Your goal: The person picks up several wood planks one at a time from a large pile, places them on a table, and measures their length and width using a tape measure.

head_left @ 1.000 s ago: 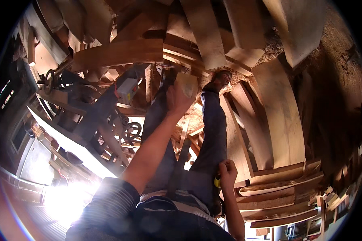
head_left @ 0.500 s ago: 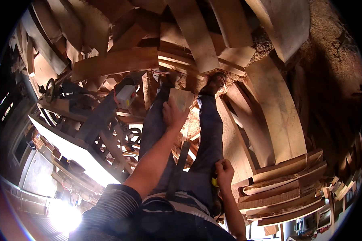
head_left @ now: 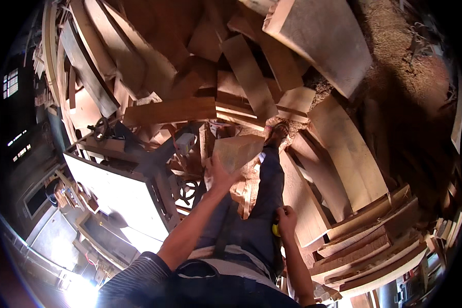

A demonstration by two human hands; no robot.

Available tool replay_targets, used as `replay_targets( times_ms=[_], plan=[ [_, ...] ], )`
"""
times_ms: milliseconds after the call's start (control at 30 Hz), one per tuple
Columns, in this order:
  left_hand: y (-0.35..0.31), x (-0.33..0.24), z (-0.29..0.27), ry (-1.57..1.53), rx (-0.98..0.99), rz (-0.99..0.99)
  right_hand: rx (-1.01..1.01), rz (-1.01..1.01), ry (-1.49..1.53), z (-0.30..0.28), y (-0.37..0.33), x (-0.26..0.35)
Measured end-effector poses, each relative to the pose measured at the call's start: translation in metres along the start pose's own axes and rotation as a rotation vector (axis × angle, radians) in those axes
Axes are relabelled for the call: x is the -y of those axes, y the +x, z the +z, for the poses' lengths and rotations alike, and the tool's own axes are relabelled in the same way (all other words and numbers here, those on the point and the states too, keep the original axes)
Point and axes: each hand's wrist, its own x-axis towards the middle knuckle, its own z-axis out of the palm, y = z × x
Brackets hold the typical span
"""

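Note:
My left hand (head_left: pixel 218 177) is stretched out in front of me and grips a short pale block of wood (head_left: pixel 237 150) by its near end, holding it above my legs. My right hand (head_left: pixel 286 219) rests closed at my right hip on a small yellow object (head_left: pixel 275 230) that is mostly hidden; I cannot tell what it is. My legs in dark trousers stand among sawdust and offcuts, one shoe (head_left: pixel 277 132) showing past the block.
Curved wooden planks (head_left: pixel 344 149) lie scattered ahead and stacked in a pile (head_left: pixel 374 241) on the right. A woodworking machine with a bright flat table (head_left: pixel 115 195) and a handwheel (head_left: pixel 186 189) stands close on my left. A sawdust heap (head_left: pixel 395 56) lies far right.
My left hand has drawn the wood block nearer and lower, toward my legs. My head has tilted, shifting the view. The right hand stays at my hip.

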Motion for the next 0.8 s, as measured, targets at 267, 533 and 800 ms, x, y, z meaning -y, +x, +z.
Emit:
replay_targets(
  times_ms=[267,533,800],
  plan=[
    [0.119,-0.111,-0.112,0.186,0.064,0.203,-0.042,-0.098,-0.038,0.003,-0.002,0.018],
    [0.074,-0.106,-0.136,0.142,0.001,0.367,-0.02,-0.109,-0.05,0.007,0.009,0.009],
    [-0.003,-0.047,-0.136,-0.2,0.19,0.028,0.017,-0.207,-0.199,0.016,0.019,0.019]
  ],
)
